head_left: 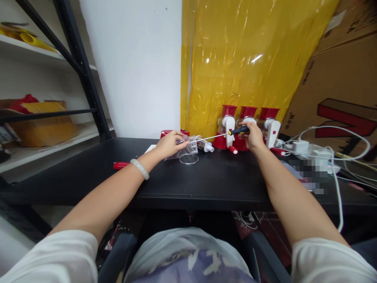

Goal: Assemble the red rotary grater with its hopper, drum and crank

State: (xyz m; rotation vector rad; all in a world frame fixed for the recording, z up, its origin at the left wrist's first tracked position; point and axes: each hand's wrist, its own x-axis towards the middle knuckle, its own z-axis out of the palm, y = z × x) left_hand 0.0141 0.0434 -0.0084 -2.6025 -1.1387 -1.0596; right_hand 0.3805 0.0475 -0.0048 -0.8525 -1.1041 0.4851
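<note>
My left hand (170, 144) grips a clear plastic housing (188, 148) resting on the black table (206, 181). My right hand (253, 135) holds a screwdriver (224, 135) by its black and yellow handle; the thin shaft points left toward the clear part. A small grater drum with a white cap (205, 146) lies just right of the clear housing. Three red and white hand-crank grinders (247, 126) stand in a row behind my right hand. A pale bangle (140, 169) circles my left wrist.
A red handle piece (120, 165) lies left of my wrist. White chargers and cables (312, 151) crowd the table's right side. Yellow plastic sheeting (244, 59) and cardboard boxes (344, 78) stand behind. A black metal shelf rack (73, 59) is at left.
</note>
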